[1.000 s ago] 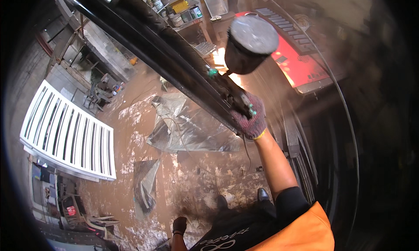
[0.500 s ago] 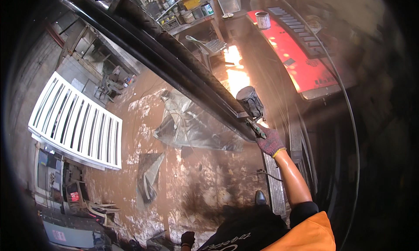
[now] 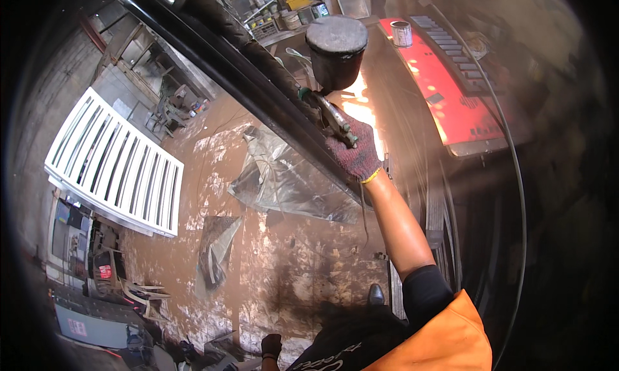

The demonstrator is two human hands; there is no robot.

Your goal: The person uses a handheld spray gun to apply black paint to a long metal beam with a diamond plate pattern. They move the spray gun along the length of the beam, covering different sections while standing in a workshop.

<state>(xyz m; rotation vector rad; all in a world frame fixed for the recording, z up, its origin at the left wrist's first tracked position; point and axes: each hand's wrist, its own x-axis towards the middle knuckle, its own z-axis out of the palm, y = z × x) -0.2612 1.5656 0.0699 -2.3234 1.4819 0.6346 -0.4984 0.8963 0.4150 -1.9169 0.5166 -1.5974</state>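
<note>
My right hand, in a dark red knit glove with a yellow cuff, is closed round a spray gun. On top of the gun sits a round dark cup with a paint-stained lid. A long glossy black beam runs diagonally from the upper left, and the gun's front end is close to it. Whether they touch I cannot tell. My left hand, in a dark glove, hangs low beside my body, curled like a fist, with nothing visible in it.
A white slatted panel stands at left. Plastic sheeting lies on the stained floor. To the right are a red panel with a can on it, and a hanging hose. A shelf of paint cans is at the back.
My right hand has moved up and to the left along the beam with the spray gun. The gun's cup now shows larger and higher. My left hand has barely moved.
</note>
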